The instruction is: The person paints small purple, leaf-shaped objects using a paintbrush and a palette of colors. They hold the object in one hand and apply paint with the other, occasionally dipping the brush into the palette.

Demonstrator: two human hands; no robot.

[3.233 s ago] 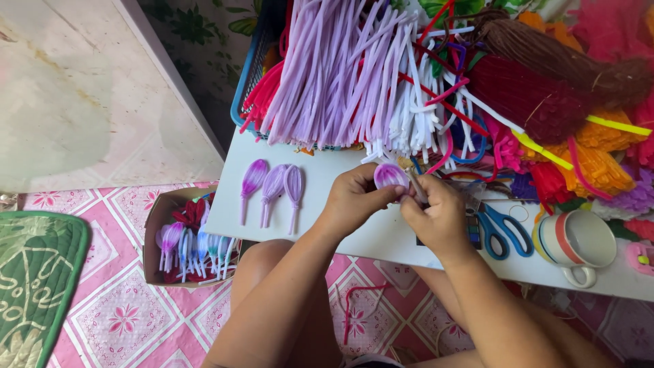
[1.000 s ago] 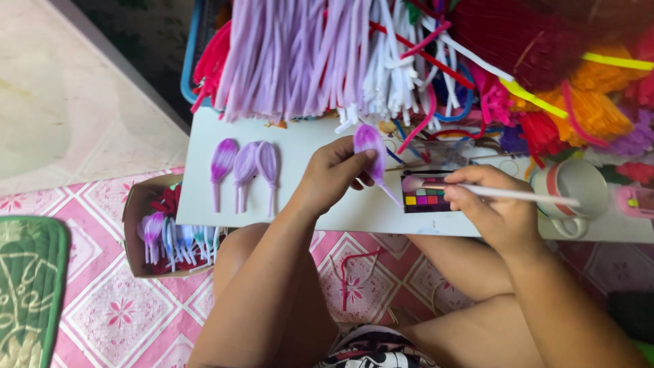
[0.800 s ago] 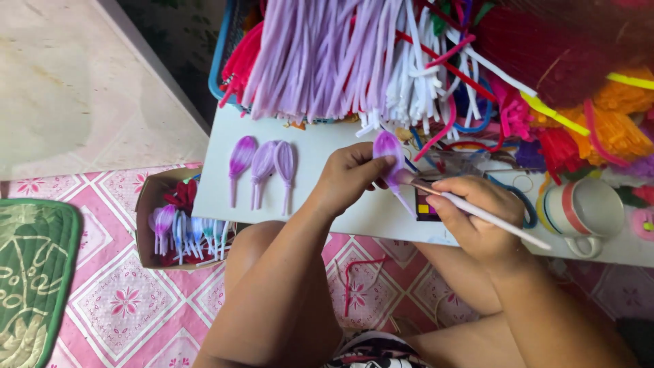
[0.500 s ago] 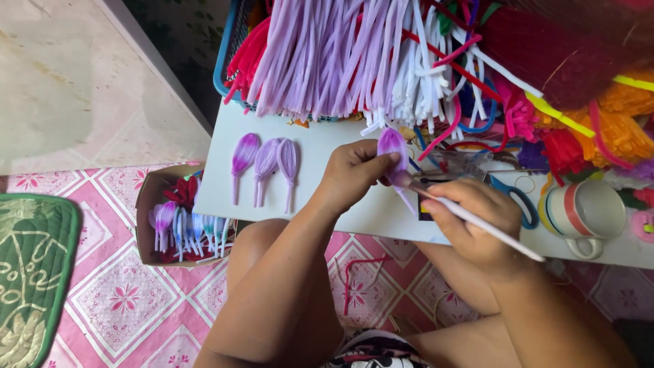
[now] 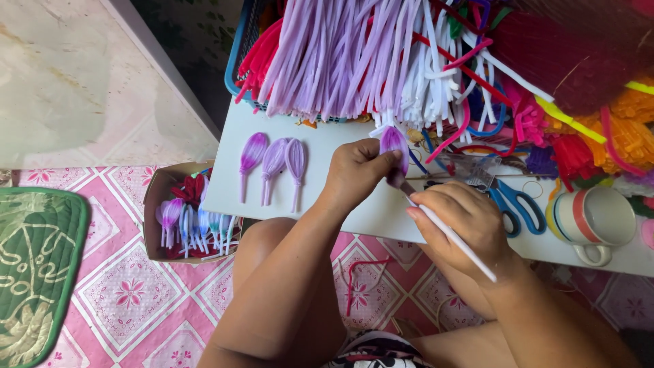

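My left hand (image 5: pixel 354 172) pinches a purple petal (image 5: pixel 394 144) made of fuzzy wire above the white board (image 5: pixel 320 197). My right hand (image 5: pixel 463 221) grips a thin white brush (image 5: pixel 449 233), its tip touching the base of that petal. Three finished purple petals (image 5: pixel 274 163) lie in a row on the board to the left of my left hand.
A big bundle of purple and white fuzzy wires (image 5: pixel 354 54) fills a blue basket at the back. Blue scissors (image 5: pixel 512 201) and a striped mug (image 5: pixel 591 219) sit right of my hands. A cardboard box of petals (image 5: pixel 180 218) rests on the pink tiled floor, with a green mat (image 5: pixel 34 266) beside it.
My right hand brought the brush from the small colour palette up to the petal. The view shifted slightly; my left hand kept hold of the petal.
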